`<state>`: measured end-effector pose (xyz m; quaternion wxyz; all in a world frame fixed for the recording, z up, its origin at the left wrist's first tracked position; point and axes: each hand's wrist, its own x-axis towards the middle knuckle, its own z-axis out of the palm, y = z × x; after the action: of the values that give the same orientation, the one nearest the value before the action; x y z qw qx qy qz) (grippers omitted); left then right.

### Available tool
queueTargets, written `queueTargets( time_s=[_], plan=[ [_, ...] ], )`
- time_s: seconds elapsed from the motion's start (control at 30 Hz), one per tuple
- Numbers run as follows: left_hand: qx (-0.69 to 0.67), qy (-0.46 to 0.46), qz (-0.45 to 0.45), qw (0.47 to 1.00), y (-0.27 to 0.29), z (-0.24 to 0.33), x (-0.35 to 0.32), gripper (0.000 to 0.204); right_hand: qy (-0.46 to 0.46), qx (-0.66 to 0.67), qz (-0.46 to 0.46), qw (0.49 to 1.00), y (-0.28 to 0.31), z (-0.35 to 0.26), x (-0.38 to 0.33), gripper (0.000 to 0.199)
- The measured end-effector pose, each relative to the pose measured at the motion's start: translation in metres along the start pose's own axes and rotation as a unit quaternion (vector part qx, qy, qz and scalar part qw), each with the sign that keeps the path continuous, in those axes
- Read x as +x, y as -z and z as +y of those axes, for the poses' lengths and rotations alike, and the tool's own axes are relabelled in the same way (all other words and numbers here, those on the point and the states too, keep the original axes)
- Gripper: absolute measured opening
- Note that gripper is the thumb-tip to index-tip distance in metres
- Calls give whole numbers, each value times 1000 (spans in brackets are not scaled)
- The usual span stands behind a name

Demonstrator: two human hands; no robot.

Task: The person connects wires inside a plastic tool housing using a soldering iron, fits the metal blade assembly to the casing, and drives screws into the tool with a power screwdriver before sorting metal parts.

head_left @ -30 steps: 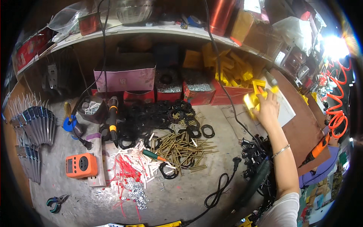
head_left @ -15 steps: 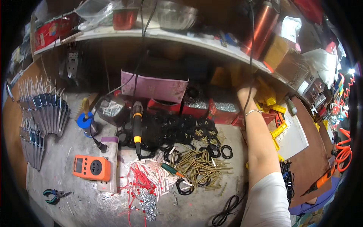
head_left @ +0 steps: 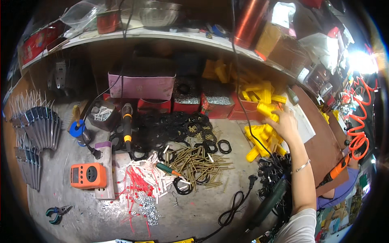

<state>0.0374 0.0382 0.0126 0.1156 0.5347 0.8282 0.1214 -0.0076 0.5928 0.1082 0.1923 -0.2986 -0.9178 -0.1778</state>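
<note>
Glare is being cast by a white light (head_left: 362,61) at upper right; the space beneath the shelf (head_left: 139,33) is being shadowed; outer edges are being curved.

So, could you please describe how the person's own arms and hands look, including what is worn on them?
The right hand is ungloved. A thin, silver-coloured bracelet circles the bare right forearm, and a plain white fabric sleeve ends near the elbow. I see no clear markings on it. The left hand and arm are out of view.
</note>
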Motion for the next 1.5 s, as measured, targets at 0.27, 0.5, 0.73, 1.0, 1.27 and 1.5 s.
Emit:
queueTargets(
  time_s=[0.27,0.5,0.73,1.0,1.27,1.5],
  plan=[
    [-27,16,48,998,-16,-3,-10,68,39,107,-86,990,-79,-133,157,46],
    [54,3,75,996,-7,2,1,56,106,-24,124,986,-125,-165,176,43],
    [11,25,51,998,0,-2,3,61,136,109,255,951,-58,-111,129,16],
    [7,16,55,998,-3,1,1,66,40,121,67,990,-37,-58,133,45],
    [42,22,115,992,0,3,5,53,-22,-149,-283,947,-105,-90,196,49],
    [-6,21,106,994,-9,-2,-5,60,-76,23,-92,993,-98,-78,165,41]
  ],
)
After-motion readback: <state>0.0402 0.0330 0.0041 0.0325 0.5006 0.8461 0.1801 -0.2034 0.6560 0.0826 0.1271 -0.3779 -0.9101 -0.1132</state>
